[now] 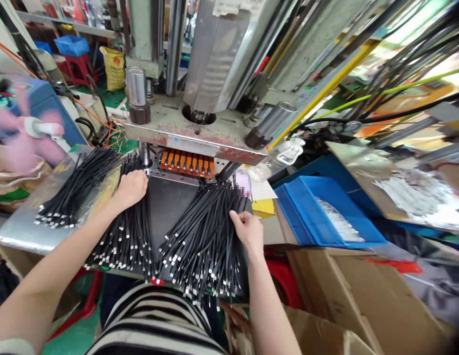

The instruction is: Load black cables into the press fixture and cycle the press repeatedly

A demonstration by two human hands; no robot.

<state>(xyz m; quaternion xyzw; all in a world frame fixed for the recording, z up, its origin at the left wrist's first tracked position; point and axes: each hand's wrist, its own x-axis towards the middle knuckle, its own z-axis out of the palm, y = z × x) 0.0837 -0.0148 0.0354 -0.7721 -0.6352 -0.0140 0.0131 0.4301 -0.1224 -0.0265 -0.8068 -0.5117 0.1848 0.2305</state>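
My left hand (133, 190) is closed at the upper end of the middle bundle of black cables (131, 236); what its fingers hold is hidden. Curled at the right edge of another bundle of black cables (203, 227), my right hand (248, 230) has thumb and forefinger close together, and I cannot make out anything between them. Both bundles lie fanned on the dark bench top (170, 199), their silvery plug ends towards me. Beyond, an orange mould (187, 162) with several black cable ends in a row sits under the press plate (200, 135).
A third bundle of black cables (77, 185) lies on the metal table (37, 222) at left. Near it spins a pink fan (29, 125). To the right are a blue bin (311, 212) with white pieces and cardboard boxes (363, 296). Steel guide posts (137, 93) rise in front.
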